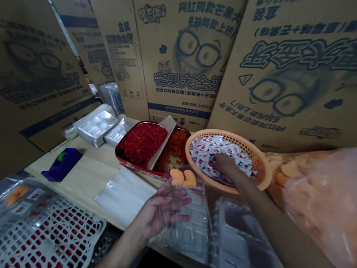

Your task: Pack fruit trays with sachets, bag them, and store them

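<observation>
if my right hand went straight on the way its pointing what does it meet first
Most likely the white-and-red sachets in the orange plastic basket. Your right hand looks to be touching them or just above them, though depth is hard to judge. The basket's far rim lies beyond.

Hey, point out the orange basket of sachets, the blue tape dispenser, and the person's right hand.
Orange basket (265,172), head view, on its rim.
Blue tape dispenser (63,164), head view, on its body.
Right hand (224,163), head view, on the back of the hand.
</observation>
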Motion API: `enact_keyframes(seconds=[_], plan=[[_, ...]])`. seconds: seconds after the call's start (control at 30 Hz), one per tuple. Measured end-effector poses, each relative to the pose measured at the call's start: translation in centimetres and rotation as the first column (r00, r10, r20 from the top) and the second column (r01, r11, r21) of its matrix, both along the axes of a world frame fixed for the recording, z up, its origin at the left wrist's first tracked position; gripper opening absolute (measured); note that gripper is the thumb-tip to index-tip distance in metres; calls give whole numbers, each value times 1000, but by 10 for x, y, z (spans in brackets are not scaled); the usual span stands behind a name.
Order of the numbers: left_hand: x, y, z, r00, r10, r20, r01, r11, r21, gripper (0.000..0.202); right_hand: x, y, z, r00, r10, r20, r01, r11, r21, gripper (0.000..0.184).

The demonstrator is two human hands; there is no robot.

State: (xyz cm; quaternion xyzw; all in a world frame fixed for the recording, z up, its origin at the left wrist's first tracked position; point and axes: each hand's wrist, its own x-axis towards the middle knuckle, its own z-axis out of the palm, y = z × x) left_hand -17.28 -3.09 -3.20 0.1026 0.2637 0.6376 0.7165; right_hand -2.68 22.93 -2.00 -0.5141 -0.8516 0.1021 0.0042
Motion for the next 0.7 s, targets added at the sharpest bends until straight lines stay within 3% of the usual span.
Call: enact_keyframes(seconds=[0.17, 0.33, 0.43, 0.53, 0.6, 0.7], plan=[[-17, 0, -4, 1000, 16, 14, -16, 999, 27, 70, -3, 6, -6, 1000, 2, -13, -3, 997, -80, 12], [-30, 1, -10, 1000, 4, 14, -5, 997, 82, 72, 17, -6, 23, 990, -86, -115, 86, 996, -7, 18], [-32, 3, -11, 1000, -13, 23, 11, 994, 109, 73, 13, -34, 42, 938, -70, -341, 36, 994, -105, 19], [-29, 6, -9, 999, 17, 35, -21, 992, 121, 76, -11, -75, 50, 826, -42, -562, -143, 949, -282, 21], [-26, 7, -8, 997, 58, 48, -63, 990, 125, 79, -31, -102, 47, 838, 11, -546, -197, 938, -284, 21], [-21, 9, -6, 992, 119, 45, -123, 987, 102, 82, -55, -131, 40, 895, 104, -434, -202, 962, -186, 19]])
